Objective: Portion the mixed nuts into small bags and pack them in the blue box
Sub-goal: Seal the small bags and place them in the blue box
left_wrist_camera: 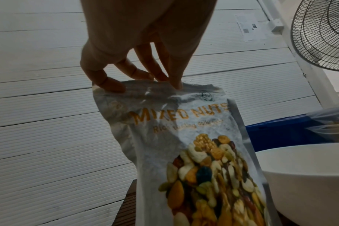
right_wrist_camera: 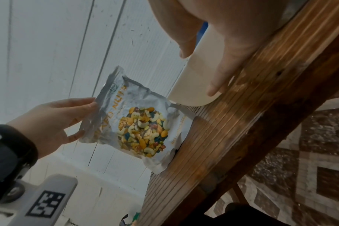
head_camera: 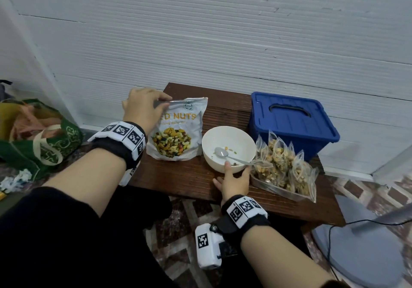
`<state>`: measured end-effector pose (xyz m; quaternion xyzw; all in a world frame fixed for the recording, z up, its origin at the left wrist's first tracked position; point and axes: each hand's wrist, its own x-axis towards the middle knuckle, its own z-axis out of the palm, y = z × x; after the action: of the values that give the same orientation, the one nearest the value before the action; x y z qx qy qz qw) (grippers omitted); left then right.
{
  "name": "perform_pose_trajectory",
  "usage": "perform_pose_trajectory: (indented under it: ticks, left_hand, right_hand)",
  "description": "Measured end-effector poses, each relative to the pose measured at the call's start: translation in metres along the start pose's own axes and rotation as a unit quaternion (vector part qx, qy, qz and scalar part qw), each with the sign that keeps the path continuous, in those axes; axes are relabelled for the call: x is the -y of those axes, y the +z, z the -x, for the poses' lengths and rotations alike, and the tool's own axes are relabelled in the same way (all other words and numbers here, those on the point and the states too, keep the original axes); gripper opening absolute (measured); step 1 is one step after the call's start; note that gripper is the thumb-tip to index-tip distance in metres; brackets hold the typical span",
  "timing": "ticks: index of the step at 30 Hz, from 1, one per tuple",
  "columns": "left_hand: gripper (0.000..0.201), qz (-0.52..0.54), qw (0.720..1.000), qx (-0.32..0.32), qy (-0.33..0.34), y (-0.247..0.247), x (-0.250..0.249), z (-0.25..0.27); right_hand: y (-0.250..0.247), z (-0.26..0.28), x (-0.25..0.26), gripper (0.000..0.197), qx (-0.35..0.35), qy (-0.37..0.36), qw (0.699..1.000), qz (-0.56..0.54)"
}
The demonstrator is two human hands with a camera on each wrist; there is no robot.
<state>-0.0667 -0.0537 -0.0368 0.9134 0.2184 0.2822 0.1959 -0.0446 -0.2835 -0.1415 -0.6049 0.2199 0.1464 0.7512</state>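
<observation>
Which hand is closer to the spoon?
The right hand: it touches the near side of the white bowl that holds the spoon. The left hand is farther, pinching the mixed nuts bag top.

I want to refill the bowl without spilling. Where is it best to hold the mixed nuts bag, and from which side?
Probably at the flat top strip of the mixed nuts bag, from above. The bag stands upright on the table, and the left hand already pinches that strip. The right hand steadies the white bowl, so a second grip could take the bag's bottom corner for tipping.
</observation>
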Motion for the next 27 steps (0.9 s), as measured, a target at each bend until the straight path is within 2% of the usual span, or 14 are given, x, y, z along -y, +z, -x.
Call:
perform_pose_trajectory:
  ticks: [7, 15, 19, 27]
  left_hand:
    - [0.009, 0.025, 1.0, -0.01, 0.001, 0.005, 0.0, -0.008]
    - [0.009, 0.076, 0.997, -0.012, 0.026, 0.021, -0.001, -0.029]
    - [0.009, 0.081, 0.996, -0.04, 0.022, 0.022, 0.001, -0.044]
    - [0.01, 0.069, 0.995, -0.078, -0.004, 0.022, 0.009, -0.096]
  right_hand:
    - [0.011, -0.006, 0.009, 0.073, 0.003, 0.009, 0.997, -0.072]
    - [0.013, -0.012, 0.015, 0.076, 0.01, 0.002, 0.999, -0.049]
    - [0.008, -0.012, 0.018, 0.068, 0.034, 0.004, 0.999, -0.037]
    - [0.003, -0.013, 0.02, 0.069, 0.118, -0.001, 0.993, 0.017]
